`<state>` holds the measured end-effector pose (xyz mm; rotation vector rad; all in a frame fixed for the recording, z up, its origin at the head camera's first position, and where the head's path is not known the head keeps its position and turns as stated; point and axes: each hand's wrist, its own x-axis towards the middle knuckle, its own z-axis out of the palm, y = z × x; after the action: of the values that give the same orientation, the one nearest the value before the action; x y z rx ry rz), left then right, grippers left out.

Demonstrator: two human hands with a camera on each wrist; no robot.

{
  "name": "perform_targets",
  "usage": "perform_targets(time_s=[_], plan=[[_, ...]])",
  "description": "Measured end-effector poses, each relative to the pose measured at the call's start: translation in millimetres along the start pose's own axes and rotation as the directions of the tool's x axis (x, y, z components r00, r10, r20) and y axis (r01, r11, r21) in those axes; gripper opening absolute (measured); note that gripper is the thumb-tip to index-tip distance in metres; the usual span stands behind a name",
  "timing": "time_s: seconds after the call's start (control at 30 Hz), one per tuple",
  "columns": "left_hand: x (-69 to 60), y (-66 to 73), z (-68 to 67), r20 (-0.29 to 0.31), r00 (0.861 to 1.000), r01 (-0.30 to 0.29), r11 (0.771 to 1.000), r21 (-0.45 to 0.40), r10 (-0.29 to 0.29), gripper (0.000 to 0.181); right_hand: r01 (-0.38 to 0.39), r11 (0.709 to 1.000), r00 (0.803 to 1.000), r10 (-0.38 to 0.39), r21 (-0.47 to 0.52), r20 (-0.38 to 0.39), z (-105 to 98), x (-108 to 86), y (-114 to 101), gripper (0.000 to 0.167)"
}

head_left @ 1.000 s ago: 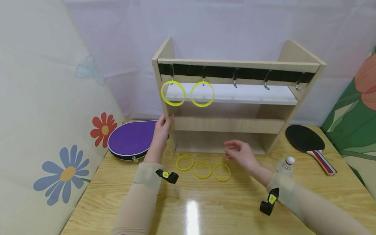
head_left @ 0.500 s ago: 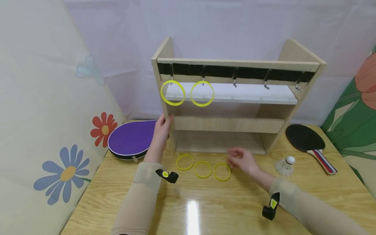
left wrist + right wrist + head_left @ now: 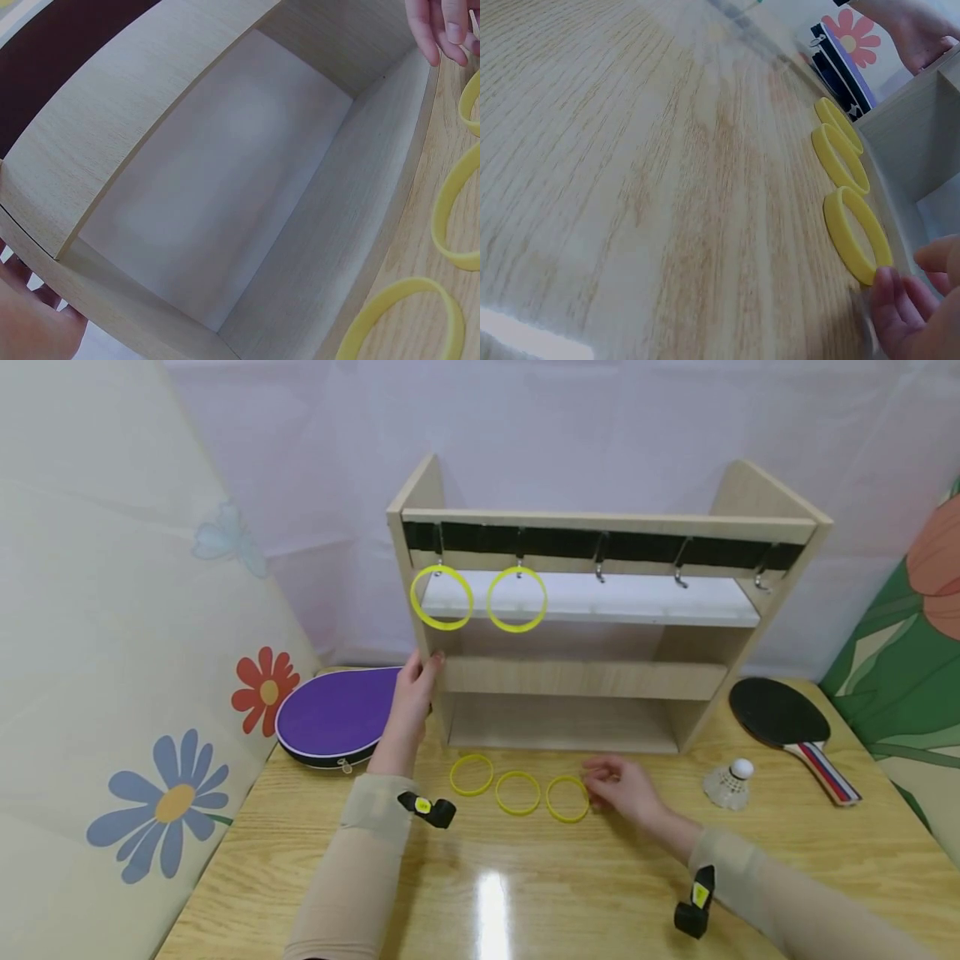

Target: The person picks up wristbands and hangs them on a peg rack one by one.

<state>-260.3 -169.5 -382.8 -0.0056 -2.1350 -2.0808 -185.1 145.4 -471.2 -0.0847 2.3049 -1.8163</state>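
Note:
My left hand [image 3: 412, 697] grips the left side panel of a wooden shelf unit [image 3: 585, 681], thumb at the front edge; the left wrist view shows part of this hand [image 3: 37, 322]. My right hand [image 3: 626, 792] is low over the table, fingertips at the right edge of the rightmost yellow ring [image 3: 551, 811]. In the right wrist view, one fingertip overlaps the end of that ring [image 3: 844, 234], another finger standing apart. Two more yellow rings [image 3: 517, 813] [image 3: 471, 795] lie left of it. Two yellow rings [image 3: 442, 627] [image 3: 517, 629] hang from the two left hooks.
Three bare hooks [image 3: 599, 574] are on the black strip to the right. A purple case [image 3: 337, 714] lies left of the shelf. A shuttlecock [image 3: 727, 785] and a black paddle [image 3: 778, 714] lie on the right of the wooden table [image 3: 592, 893].
My right hand has moved down and slightly right, from in front of the shelf's base to the rightmost ring's edge. My left hand and the rings have not visibly moved.

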Motion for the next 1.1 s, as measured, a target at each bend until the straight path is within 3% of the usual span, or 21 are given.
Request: perform_targets(time_s=[0.5,1.1], plan=[[1.0,-1.1,0.0,-0.008,1.0,0.006,1.0,0.007,-0.006,0.043,-0.035,0.999,0.999,0.035,-0.021,0.009,-0.6,-2.9,7.6,0.029],[0.5,-1.0,-0.7,0.007,1.0,0.017,1.0,0.013,-0.018,0.045,-0.025,0.989,0.999,0.028,-0.147,0.021,2.4,-1.9,7.5,0.026]])
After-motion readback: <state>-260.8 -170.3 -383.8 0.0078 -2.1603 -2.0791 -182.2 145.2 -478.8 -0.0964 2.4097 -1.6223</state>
